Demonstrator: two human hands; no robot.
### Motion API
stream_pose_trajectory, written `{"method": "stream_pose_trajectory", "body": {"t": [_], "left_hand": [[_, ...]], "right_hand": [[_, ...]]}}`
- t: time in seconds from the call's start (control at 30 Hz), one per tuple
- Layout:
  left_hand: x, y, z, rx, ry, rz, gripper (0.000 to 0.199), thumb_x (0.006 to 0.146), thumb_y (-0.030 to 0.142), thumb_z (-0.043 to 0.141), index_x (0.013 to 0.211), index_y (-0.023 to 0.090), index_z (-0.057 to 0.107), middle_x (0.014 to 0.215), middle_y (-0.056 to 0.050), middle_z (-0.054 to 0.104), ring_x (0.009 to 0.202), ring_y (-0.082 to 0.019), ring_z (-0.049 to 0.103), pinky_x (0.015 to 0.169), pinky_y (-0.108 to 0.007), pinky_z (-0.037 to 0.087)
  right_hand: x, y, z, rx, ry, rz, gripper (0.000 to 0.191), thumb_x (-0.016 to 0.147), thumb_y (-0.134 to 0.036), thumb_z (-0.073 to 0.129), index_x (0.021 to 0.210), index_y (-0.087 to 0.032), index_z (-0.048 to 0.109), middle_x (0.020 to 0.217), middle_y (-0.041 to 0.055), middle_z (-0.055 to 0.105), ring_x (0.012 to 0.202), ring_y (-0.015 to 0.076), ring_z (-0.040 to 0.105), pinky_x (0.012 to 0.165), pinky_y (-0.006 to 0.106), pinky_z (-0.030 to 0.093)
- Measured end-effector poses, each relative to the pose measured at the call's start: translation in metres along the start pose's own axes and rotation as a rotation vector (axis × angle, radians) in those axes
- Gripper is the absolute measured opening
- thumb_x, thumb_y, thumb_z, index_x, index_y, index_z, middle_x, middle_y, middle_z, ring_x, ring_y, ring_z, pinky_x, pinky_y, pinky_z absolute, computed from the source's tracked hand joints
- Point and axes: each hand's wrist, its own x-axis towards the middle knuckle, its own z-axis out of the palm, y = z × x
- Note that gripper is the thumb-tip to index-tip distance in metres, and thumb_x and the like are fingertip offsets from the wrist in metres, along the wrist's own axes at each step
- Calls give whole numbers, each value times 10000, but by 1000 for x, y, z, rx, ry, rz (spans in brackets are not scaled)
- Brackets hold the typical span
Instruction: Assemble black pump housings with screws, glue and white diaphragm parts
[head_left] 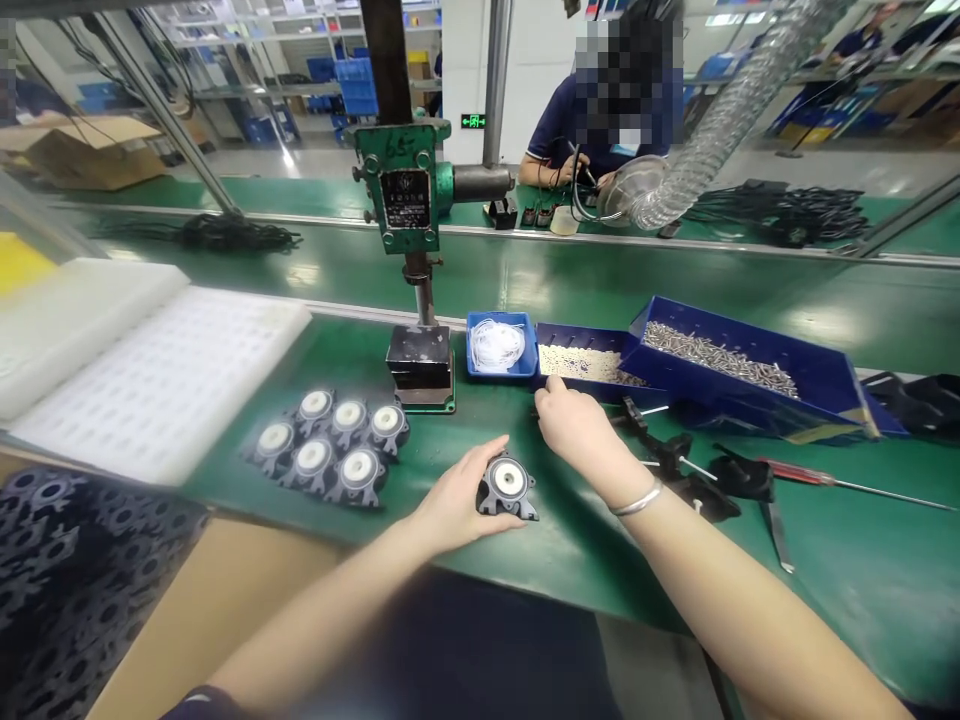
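My left hand [459, 505] is closed around the edge of a black plastic part with a white round centre [510, 482], thumb and fingers on either side of it, at the table's front edge. My right hand [568, 418] is closed in a pinch at the front wall of a blue bin of small cream-coloured pieces [577, 360]. What its fingertips hold, if anything, is hidden. To the left lie several similar black parts with white centres [360, 466], set in two rows.
A green press [409, 195] stands over a black block [420, 358]. Beside it are a blue tray of white rings [498, 346] and a bin of metal pins [720, 360]. A red screwdriver [806, 472] and black parts lie right. Opposite, a person [555, 130] works.
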Motion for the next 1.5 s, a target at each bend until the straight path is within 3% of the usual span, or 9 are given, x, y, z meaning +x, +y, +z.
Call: {"method": "stream_pose_trajectory", "body": {"t": [0.17, 0.33, 0.47, 0.53, 0.63, 0.77, 1.0, 1.23, 1.5], "left_hand": [[-14, -7, -5, 2, 32, 62, 947, 728, 391, 816, 1482, 265, 257, 1375, -126, 531, 1294, -285, 499, 1100, -472, 424], [-27, -11, -8, -15, 35, 21, 959, 720, 384, 824, 1481, 276, 249, 1402, -119, 512, 1305, -280, 491, 1103, -458, 419], [-27, -12, -8, -42, 33, -19, 960, 714, 400, 824, 1475, 260, 256, 1400, -129, 514, 1302, -291, 496, 1099, -469, 420], [-26, -13, -8, -41, 31, -20, 950, 723, 416, 814, 1476, 256, 257, 1403, -133, 510, 1305, -296, 493, 1098, -475, 420], [-25, -15, -7, -33, 27, -19, 949, 732, 434, 804, 1481, 250, 251, 1415, -141, 501, 1314, -305, 484, 1102, -487, 415], [-25, -17, -6, -30, 22, -12, 950, 743, 449, 791, 1488, 241, 239, 1442, -149, 481, 1336, -305, 465, 1113, -484, 407], [-26, -17, -7, -30, 13, -3, 958, 745, 463, 785, 1492, 229, 233, 1458, -153, 466, 1350, -301, 455, 1125, -481, 401], [-25, -18, -6, -28, 35, 2, 975, 741, 488, 781, 1499, 229, 225, 1450, -155, 476, 1345, -305, 467, 1123, -483, 410], [-25, -19, -7, -31, 51, 5, 1026, 720, 517, 788, 1509, 228, 200, 1458, -149, 473, 1331, -300, 487, 1118, -465, 421]], "right_hand": [[3, 22, -2, 163, 52, -45, 121, 913, -201, 659, 1011, -130, 651, 1126, 93, 517, 872, 180, 600, 778, 283, 528], [-6, 42, -10, 1116, 471, -56, 252, 834, -357, 768, 1014, -205, 682, 1162, 36, 567, 1073, 190, 572, 972, 298, 499], [-16, 35, -17, 1830, 151, 133, 432, 769, -457, 823, 1093, -223, 658, 1172, 48, 580, 985, 204, 625, 853, 328, 571], [-19, 28, -17, 2012, 9, 206, 429, 753, -448, 845, 1064, -219, 658, 1133, 44, 595, 954, 206, 638, 824, 351, 590], [-19, 18, -13, 2184, -21, 308, 384, 710, -402, 889, 915, -178, 654, 970, 24, 625, 896, 178, 647, 819, 332, 601], [-17, 7, -5, 2296, -8, 391, 380, 681, -370, 912, 840, -165, 634, 934, 11, 632, 866, 161, 651, 810, 303, 605], [-22, -1, 2, 2333, -117, 313, 322, 773, -399, 849, 990, -239, 674, 1276, 14, 536, 1192, 250, 539, 887, 347, 572], [-31, -6, 2, 2332, -138, 324, 245, 844, -403, 789, 1014, -262, 682, 1287, 22, 523, 1225, 222, 509, 926, 326, 550], [-47, -30, -6, 2069, -146, 74, 214, 886, -380, 748, 1013, -213, 705, 1371, 69, 450, 1291, 236, 456, 1052, 292, 468]]}}
